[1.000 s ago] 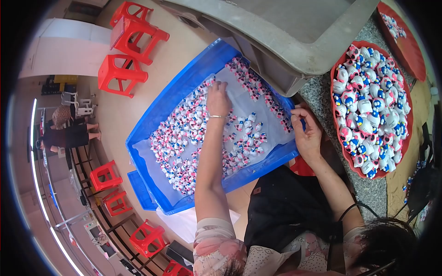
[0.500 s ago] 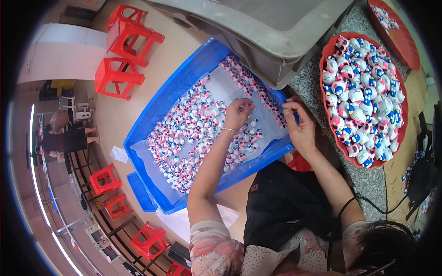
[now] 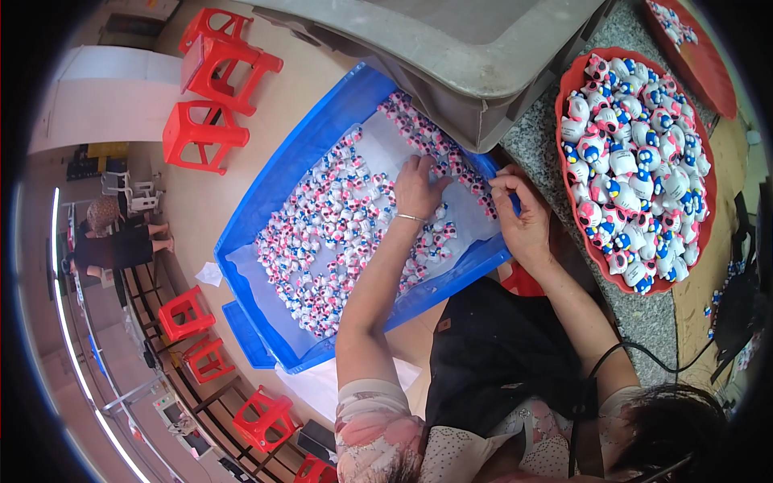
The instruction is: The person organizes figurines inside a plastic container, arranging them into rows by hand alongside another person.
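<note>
My left hand, with a bracelet at the wrist, is over the white-lined blue tray. Its thumb stands apart from the bent fingers, so it looks open, beside the dark-and-pink rows of small figurines. Many loose white, pink and blue cat-like figurines lie left of and below this hand. Near the tray's right rim, my right hand has its fingers curled toward the thumb. Whatever is between those fingertips is hidden or too small to make out.
A red scalloped dish heaped with larger figurines stands on the granite counter. Another red dish is behind it. A grey crate overhangs the tray's far side. Red stools and another person are at left.
My left hand has moved slightly up and right, toward the figurine rows, and its pinch has loosened, thumb now apart. My right hand stays nearly in place. The whole view has shifted slightly.
</note>
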{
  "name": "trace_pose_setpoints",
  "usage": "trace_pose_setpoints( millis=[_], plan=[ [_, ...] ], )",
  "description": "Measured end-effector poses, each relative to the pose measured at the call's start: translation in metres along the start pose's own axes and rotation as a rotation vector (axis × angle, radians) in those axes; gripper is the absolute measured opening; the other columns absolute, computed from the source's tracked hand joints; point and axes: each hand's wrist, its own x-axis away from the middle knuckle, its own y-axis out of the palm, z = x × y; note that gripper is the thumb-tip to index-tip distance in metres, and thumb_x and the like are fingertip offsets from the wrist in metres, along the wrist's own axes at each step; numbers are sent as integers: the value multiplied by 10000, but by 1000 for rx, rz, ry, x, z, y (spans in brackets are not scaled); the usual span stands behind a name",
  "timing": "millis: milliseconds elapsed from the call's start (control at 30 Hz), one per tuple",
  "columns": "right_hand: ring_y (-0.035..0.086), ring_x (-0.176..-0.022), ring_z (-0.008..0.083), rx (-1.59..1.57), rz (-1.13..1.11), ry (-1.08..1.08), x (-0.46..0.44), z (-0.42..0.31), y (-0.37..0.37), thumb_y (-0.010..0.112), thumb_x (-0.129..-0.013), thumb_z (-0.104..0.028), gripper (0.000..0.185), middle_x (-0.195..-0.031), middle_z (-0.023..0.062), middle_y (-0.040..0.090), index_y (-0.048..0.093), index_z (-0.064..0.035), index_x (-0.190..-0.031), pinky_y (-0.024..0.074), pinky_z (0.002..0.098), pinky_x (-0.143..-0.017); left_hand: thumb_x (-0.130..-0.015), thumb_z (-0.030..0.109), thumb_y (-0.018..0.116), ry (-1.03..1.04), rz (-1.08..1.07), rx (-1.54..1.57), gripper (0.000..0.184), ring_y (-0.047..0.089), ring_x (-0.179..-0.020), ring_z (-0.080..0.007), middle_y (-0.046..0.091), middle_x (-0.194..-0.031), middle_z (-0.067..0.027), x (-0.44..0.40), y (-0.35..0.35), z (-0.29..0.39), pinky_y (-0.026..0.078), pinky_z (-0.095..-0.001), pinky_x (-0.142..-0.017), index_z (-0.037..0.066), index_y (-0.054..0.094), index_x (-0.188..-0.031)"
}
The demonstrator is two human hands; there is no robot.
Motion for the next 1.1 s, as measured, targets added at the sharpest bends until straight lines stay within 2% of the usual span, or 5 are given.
trace_pose_setpoints(
  millis=[467,667,767,867,1100],
  plan=[
    [513,-809,99,7,58,32,1,-4,1,572,-895,5,170,-916,17,559,598,-30,-1060,460,234,-752,-698,152,699,115,-199,-210,303,600,-786,-314,619,-855,-129,22,-18,0,503,-410,-724,76,624,-982],
    [526,-810,130,51,37,1,-1,-4,1,570,-898,-11,150,-937,37,572,589,-23,-1046,460,252,-778,-807,117,584,-295,-233,608,198,642,-734,-360,609,-874,-193,28,4,-4,514,-445,-688,40,600,-988],
    [527,-811,142,36,15,30,-1,-5,0,574,-889,-2,146,-941,44,568,586,-22,-1033,457,257,-787,-836,125,605,35,-50,138,183,637,-749,-373,593,-913,-191,25,6,-6,518,-443,-677,46,600,-1001],
    [516,-855,89,16,-10,36,-1,-4,-1,573,-895,17,114,-1056,22,544,600,-12,-1002,437,222,-804,-832,117,625,-70,-270,-69,182,627,-803,-376,577,-966,-174,26,-13,13,520,-441,-676,50,600,-999],
    [505,-851,83,15,-13,33,-1,-3,0,564,-898,25,111,-1036,20,534,593,-12,-999,428,217,-797,-799,40,628,78,-137,98,164,631,-850,-360,579,-1011,-129,34,-8,8,522,-439,-680,77,630,-959]
  ],
)
